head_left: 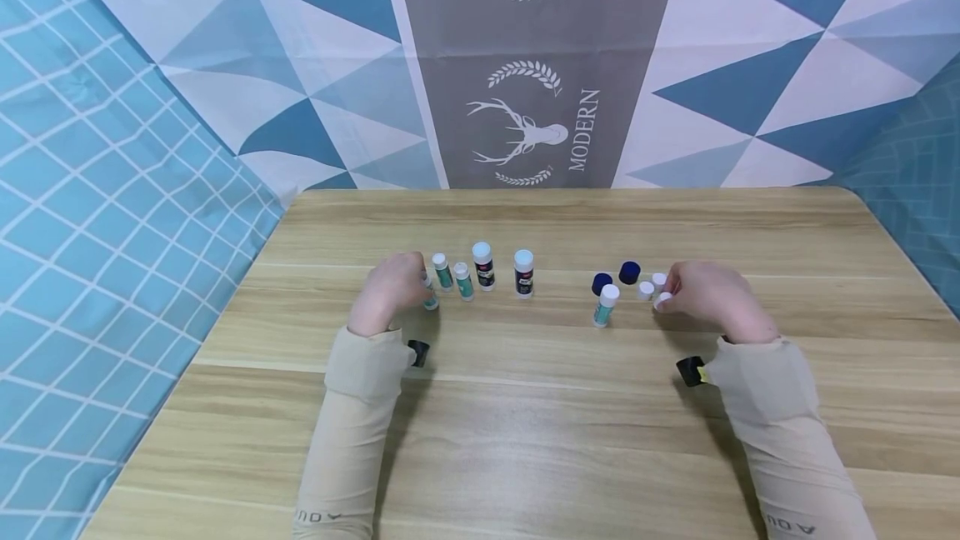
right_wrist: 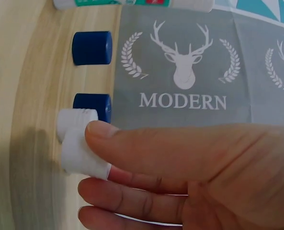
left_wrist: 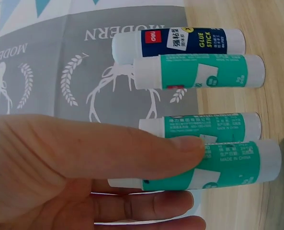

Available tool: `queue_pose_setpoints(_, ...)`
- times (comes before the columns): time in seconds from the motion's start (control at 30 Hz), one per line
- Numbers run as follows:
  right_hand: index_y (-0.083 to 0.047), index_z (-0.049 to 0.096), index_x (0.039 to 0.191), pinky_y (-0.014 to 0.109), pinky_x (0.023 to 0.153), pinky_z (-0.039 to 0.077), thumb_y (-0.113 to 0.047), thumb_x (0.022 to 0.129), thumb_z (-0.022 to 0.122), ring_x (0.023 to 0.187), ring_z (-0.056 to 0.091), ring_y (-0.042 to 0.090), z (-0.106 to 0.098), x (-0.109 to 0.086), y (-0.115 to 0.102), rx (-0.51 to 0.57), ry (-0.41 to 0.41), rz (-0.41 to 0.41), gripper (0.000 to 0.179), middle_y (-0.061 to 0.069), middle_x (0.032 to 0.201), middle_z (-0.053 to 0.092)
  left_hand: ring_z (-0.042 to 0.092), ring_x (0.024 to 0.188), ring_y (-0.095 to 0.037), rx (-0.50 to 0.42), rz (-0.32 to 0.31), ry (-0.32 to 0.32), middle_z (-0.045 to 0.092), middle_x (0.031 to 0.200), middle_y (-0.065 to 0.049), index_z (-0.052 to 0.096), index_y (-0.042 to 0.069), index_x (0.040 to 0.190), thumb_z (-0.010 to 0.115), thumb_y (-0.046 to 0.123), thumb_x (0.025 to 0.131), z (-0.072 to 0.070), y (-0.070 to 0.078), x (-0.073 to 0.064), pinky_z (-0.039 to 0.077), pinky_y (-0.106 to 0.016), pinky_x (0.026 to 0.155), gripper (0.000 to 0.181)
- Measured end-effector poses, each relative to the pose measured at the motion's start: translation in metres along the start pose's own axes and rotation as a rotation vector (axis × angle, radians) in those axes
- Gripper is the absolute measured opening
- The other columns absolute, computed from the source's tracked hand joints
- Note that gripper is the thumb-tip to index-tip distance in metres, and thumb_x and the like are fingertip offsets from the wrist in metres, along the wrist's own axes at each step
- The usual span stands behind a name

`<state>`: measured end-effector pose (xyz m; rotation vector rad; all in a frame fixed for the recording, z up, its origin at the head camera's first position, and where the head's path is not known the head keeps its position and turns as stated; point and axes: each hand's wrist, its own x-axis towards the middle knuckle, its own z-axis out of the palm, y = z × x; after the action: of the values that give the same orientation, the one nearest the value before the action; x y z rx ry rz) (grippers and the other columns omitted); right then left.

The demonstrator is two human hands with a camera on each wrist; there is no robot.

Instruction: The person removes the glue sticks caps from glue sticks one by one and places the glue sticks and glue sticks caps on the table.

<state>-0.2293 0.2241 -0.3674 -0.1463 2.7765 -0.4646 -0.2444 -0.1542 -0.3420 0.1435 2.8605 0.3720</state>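
Observation:
My left hand (head_left: 390,290) pinches a green-and-white glue stick (left_wrist: 230,165) between thumb and fingers; the thumb hides part of its label. Two more green glue sticks (head_left: 443,272) (head_left: 464,282) stand upright just to its right. Between thumb and fingertips, my right hand (head_left: 708,294) pinches a small white cap (right_wrist: 82,155). Close by are two other white caps (head_left: 658,280) (head_left: 645,291), one partly behind the held cap in the right wrist view.
Two navy glue sticks (head_left: 483,267) (head_left: 523,275) stand upright right of the green ones. Two dark blue caps (head_left: 629,272) (head_left: 602,283) lie left of the white caps. In front of these stands another green glue stick (head_left: 603,307). A patterned cloth (head_left: 525,48) hangs behind the wooden table (head_left: 517,415).

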Motion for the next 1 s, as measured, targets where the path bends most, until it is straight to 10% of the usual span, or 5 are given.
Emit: queue_pose_setpoints(1.0,-0.001,0.058,0.090,0.032,0.057,0.036,-0.022,0.082,0.063,0.069,0.048,0.024,0.008,0.010,0.016,0.041,0.042,0.071,0.024,0.013,0.081,0.058,0.054,0.072,-0.021,0.048,0.039,0.024,0.062,0.092,-0.013,0.057,-0.004,0.110,0.063,0.011,0.080,0.005,-0.007,0.011,0.046,-0.030,0.061,0.035)
